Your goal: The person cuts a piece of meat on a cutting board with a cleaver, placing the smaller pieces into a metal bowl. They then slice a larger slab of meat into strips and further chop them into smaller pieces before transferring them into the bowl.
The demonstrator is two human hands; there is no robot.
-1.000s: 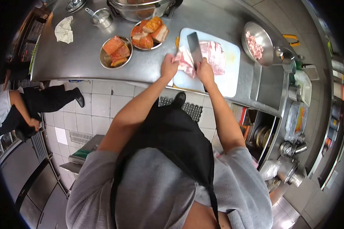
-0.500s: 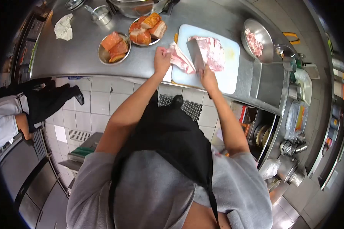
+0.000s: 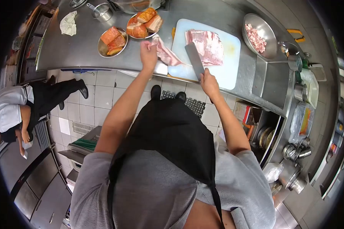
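My left hand (image 3: 148,55) grips the upper end of a long strip of pale pink meat (image 3: 166,54), which hangs across the left edge of the white cutting board (image 3: 230,72). In my right hand (image 3: 209,82) is the handle of a wide cleaver (image 3: 194,60); its blade points up and left over the board. A large slab of raw meat (image 3: 205,47) lies on the board, right beside the blade. Left of my left hand stand two metal bowls with seasoned meat chunks, one lower (image 3: 101,51) and one higher (image 3: 131,33).
At the right, a steel bowl (image 3: 270,33) holds small meat pieces, beside a sink (image 3: 272,82). A crumpled cloth (image 3: 68,24) and a small pot (image 3: 103,14) are at the upper left. A co-worker (image 3: 17,105) stands at the far left.
My left hand has moved left with the meat strip, away from the slab and partly off the board. The cleaver is now tilted over the slab's left edge. The co-worker's hands have come into view.
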